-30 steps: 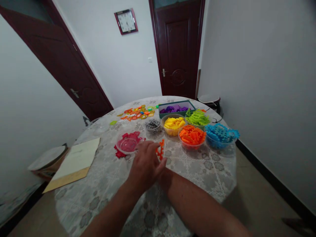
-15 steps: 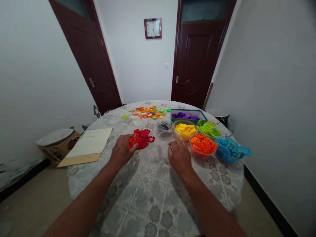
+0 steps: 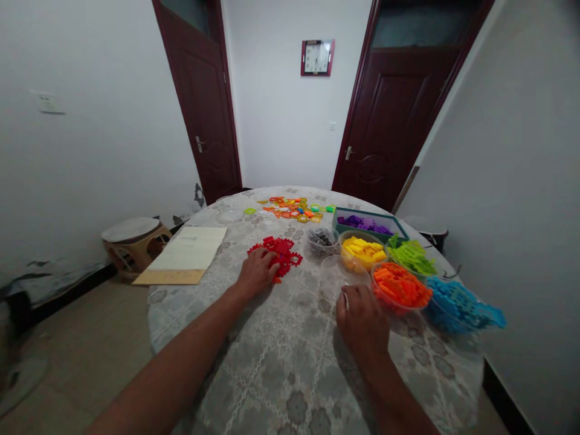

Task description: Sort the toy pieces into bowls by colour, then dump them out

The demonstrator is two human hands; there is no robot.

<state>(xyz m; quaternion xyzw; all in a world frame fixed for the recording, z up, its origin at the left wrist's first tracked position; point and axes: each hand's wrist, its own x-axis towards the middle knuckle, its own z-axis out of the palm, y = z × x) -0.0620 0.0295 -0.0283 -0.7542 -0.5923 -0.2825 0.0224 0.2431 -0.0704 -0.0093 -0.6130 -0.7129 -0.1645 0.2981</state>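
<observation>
My left hand (image 3: 257,272) reaches over a pile of red toothed plastic building pieces (image 3: 286,257). Its fingers rest on the pile's near left side, with the thumb apart from them. A bit of orange (image 3: 277,280) shows under the thumb. My right hand (image 3: 365,317) is at the near rim of a clear plastic bowl (image 3: 342,269), its fingers curled against it. What the fingertips do there is partly hidden. No pieces show inside this bowl.
Bowls of grey (image 3: 323,237), yellow (image 3: 362,249), orange (image 3: 401,286), green (image 3: 412,257) and blue pieces (image 3: 462,307) stand right. Behind is a box (image 3: 394,223) with purple pieces. Mixed pieces (image 3: 294,208) lie at the back; an open notebook (image 3: 185,251) lies left.
The camera has turned left, so everything sits further right. My left hand has moved right and forward onto the red pile, covering more of it. My right hand stays by the clear bowl.
</observation>
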